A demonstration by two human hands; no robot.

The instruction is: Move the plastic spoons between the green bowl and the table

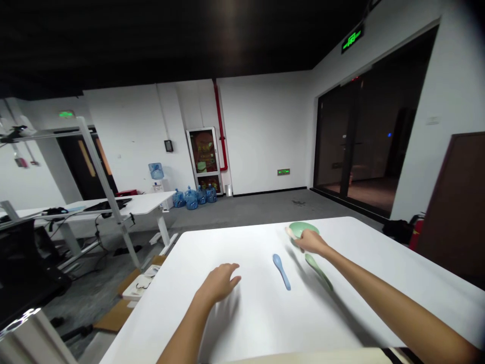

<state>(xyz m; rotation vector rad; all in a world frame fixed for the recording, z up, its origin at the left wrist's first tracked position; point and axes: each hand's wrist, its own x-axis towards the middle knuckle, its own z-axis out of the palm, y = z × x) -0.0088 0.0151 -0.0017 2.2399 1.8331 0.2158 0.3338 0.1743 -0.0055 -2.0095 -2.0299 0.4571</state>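
Our right hand [311, 242] lies across the near rim of a pale green bowl [305, 228]; we cannot tell whether it grips. A green spoon [319, 272] lies just beside it. Our left hand [219, 283] is open above the white table [379, 263], nearest a blue spoon [282, 271].

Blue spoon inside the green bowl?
No, the blue spoon lies on the white table, apart from the green bowl.
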